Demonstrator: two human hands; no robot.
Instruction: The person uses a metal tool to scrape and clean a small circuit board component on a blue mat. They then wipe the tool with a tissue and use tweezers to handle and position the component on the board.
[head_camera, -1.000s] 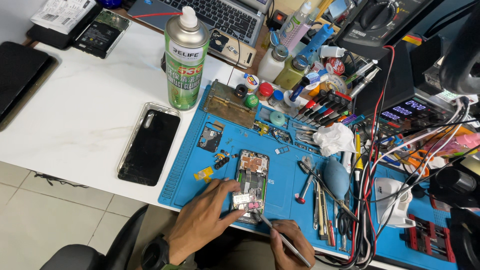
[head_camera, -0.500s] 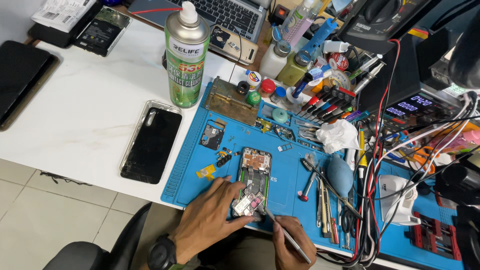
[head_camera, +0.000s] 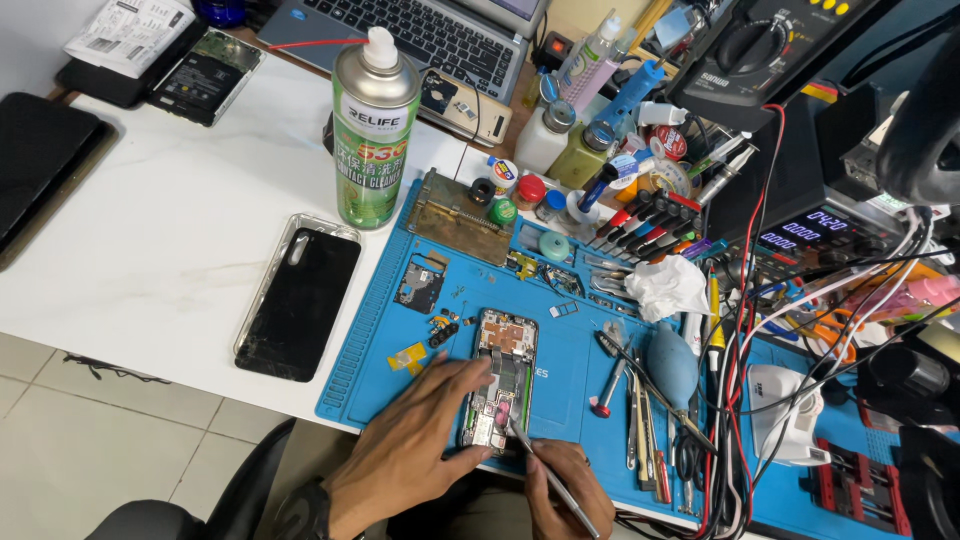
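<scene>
An opened phone (head_camera: 499, 385) with its circuit board exposed lies on the blue work mat (head_camera: 380, 340) near the front edge. My left hand (head_camera: 415, 445) rests on the phone's lower left side and steadies it. In my right hand (head_camera: 565, 490) is a thin metal tool (head_camera: 535, 465), its tip touching the lower part of the phone's board. Small loose phone parts (head_camera: 418, 283) lie on the mat to the left of the phone.
A green spray can (head_camera: 373, 125) stands at the mat's back left. A black phone back in a clear case (head_camera: 298, 297) lies on the white table. Screwdrivers (head_camera: 640, 218), bottles, a blue dust blower (head_camera: 672, 365), crumpled tissue (head_camera: 668, 287), cables and a meter (head_camera: 810, 235) crowd the right. A laptop (head_camera: 420, 30) sits behind.
My left hand has shifted slightly along the phone's lower edge. The tool tip stays on the board. The view has drifted a little.
</scene>
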